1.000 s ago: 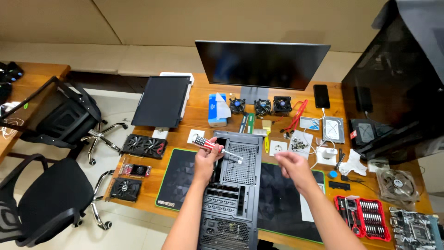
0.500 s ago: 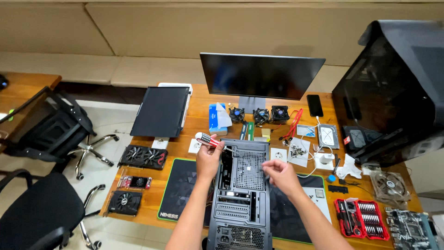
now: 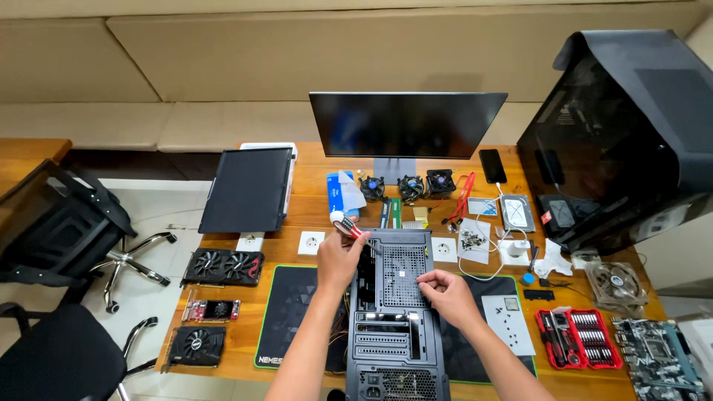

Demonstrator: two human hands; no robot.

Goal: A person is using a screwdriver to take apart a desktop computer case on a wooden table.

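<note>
An open black computer case [image 3: 396, 312] lies flat on a dark desk mat [image 3: 293, 312] in front of me. My left hand [image 3: 338, 256] grips a red-and-white handled screwdriver [image 3: 347, 225] at the case's top left corner. My right hand [image 3: 445, 291] rests on the case's perforated inner panel [image 3: 401, 267], fingers pinched together against it; what they pinch is too small to see.
A monitor [image 3: 407, 125] stands at the back, with three small fans [image 3: 407, 186] before it. Graphics cards [image 3: 221, 266] lie at left, a red bit set [image 3: 578, 338] and motherboard [image 3: 657, 356] at right. A large black case [image 3: 631, 134] fills the right. Office chairs [image 3: 59, 245] stand left.
The view has shifted closer and downward. My right hand has moved left from above the mat onto the case's inner panel. My left hand stays at the top left corner with the screwdriver.
</note>
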